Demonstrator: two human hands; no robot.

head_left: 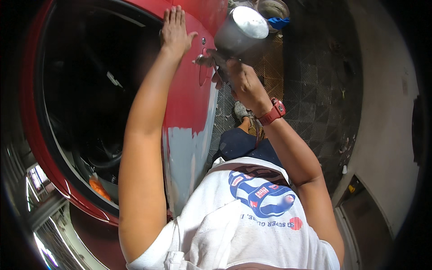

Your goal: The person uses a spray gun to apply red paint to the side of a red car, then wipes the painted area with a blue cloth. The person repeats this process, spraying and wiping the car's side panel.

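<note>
My left hand [174, 32] lies flat against the red car door [186, 101], fingers stretched out and thumb apart, just below the window edge. My right hand [245, 83] grips a paint spray gun [216, 56] with a large silvery cup [236, 33] on top. The gun's front end points left at the door, close to the door handle [204, 76]; whether it touches cannot be told. Part of the trigger area is hidden by my fingers. Lower on the door, a grey primer patch [182, 150] with a ragged edge meets the red paint.
A round container [265, 5] with a blue cloth [279, 22] stands beyond the spray gun. Patterned floor tiles [301, 85] lie to the right, bounded by a pale wall [387, 90]. The car's dark window [85, 81] fills the left.
</note>
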